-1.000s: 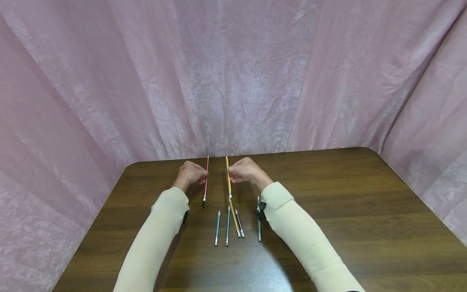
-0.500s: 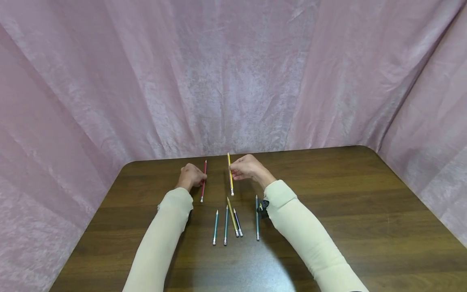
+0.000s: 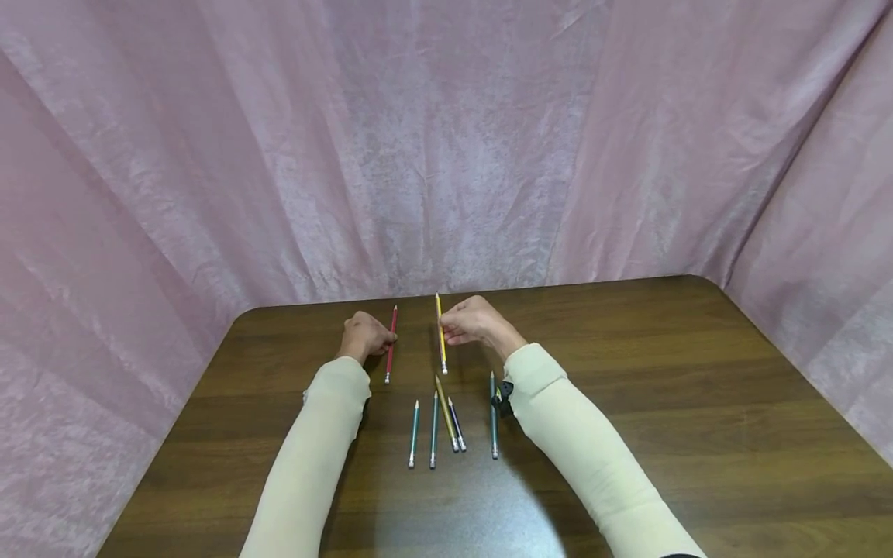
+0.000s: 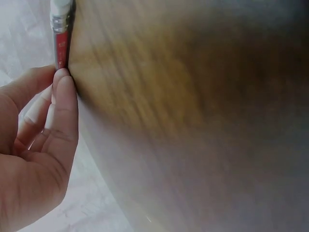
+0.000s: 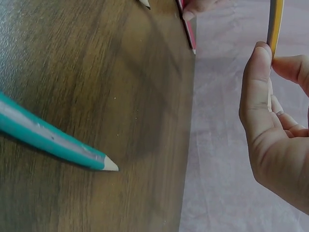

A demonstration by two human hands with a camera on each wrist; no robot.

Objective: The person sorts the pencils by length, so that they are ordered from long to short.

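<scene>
Between thumb and fingers my left hand pinches a red pencil, its white eraser end toward me. The left wrist view shows the red pencil close to its eraser end, with the fingertips just below. My right hand pinches a yellow pencil by its middle, tip pointing away; in the right wrist view the yellow pencil rises above the thumb and fingertip. Nearer to me lie a gold pencil, a dark blue pencil and two teal pencils, one of them a short teal pencil.
A dark teal pencil lies beside the right wrist; its sharpened tip shows large in the right wrist view. The brown wooden table ends at a back edge close beyond both hands. A pink curtain hangs behind it.
Over the last second, the red pencil has come down and toward me with my left hand. My right hand has shifted slightly right and away with the yellow pencil. Little differs in the last half second.
</scene>
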